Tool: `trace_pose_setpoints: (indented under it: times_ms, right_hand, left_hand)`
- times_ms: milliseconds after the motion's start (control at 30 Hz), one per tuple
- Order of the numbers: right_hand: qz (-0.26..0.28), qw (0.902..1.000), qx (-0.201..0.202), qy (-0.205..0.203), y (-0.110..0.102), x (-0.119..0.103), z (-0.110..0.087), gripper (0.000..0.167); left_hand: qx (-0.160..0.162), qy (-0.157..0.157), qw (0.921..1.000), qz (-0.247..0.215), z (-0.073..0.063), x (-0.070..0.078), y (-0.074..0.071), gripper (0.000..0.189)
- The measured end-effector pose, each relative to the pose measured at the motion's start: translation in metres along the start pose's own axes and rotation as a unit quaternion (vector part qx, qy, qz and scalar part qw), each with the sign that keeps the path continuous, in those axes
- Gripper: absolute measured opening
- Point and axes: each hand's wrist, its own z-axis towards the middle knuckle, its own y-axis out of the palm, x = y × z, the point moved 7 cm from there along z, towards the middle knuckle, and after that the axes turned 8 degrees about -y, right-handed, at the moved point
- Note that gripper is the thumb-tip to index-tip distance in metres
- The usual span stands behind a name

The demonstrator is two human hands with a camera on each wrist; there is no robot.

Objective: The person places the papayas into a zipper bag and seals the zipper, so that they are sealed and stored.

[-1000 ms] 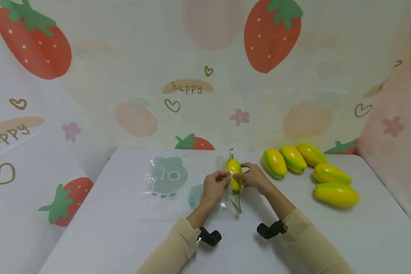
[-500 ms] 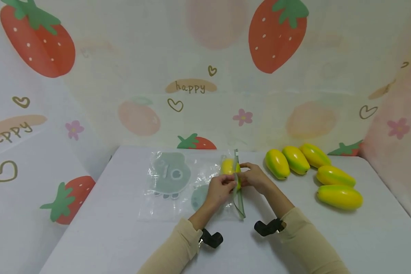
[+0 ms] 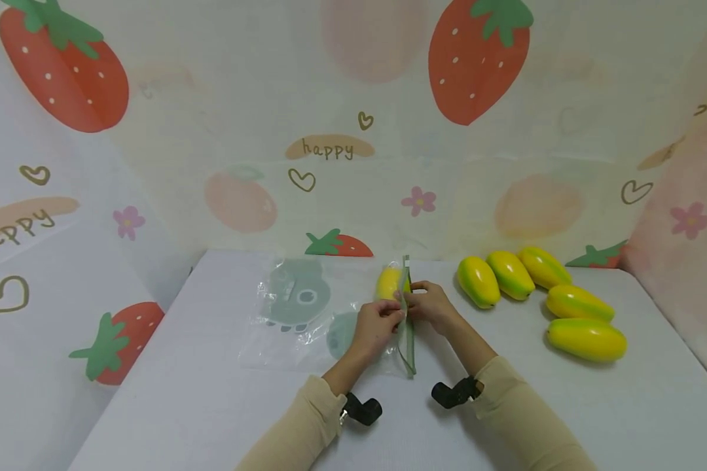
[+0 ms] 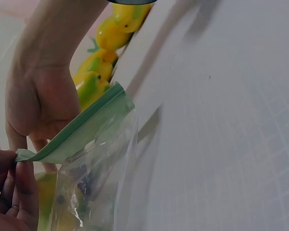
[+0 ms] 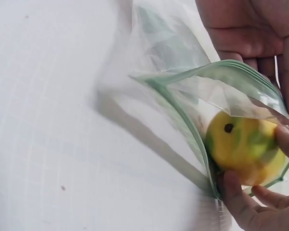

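A clear zip bag [image 3: 344, 297] with pale green cartoon prints lies flat, its green zip edge [image 3: 410, 356] facing right. My left hand [image 3: 376, 327] pinches the upper rim of the bag's mouth between thumb and fingers, as the left wrist view shows. A yellow-and-green papaya [image 5: 243, 147] sits just inside the parted mouth, its dark-tipped end facing out. My right hand [image 3: 433, 306] holds this papaya at that end. In the right wrist view, the right thumb and fingers [image 5: 238, 197] reach into the opening and touch its sides. Part of the papaya is hidden behind the rim.
Several more papayas [image 3: 586, 339] lie in a curved row on the right of the white table [image 3: 171, 399]. A strawberry-patterned backdrop [image 3: 241, 98] stands behind and at both sides. Each wrist carries a black camera mount [image 3: 362, 410].
The papaya has moved left into the bag's mouth, and the zip edge now stands in front of its right part. My right hand has shifted slightly left with it. The other papayas lie still.
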Motion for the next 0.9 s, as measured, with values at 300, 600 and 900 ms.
trace_pose_setpoints:
  times_ms: [300, 600, 900]
  right_hand:
    - [0.028, 0.9992, 0.023, -0.017, 0.002, 0.002, 0.005, 0.055]
    - [0.066, 0.9937, 0.081, -0.040, 0.003, 0.006, 0.008, 0.031]
    - [-0.049, 0.9973, 0.013, -0.053, -0.017, -0.008, 0.000, 0.041]
  left_hand:
    - [-0.012, -0.006, 0.9999, -0.002, 0.002, -0.004, -0.001, 0.019]
    - [-0.004, -0.019, 0.9997, -0.011, 0.004, -0.008, -0.001, 0.018]
    - [0.001, -0.020, 0.9994, -0.029, 0.004, -0.010, -0.004, 0.020]
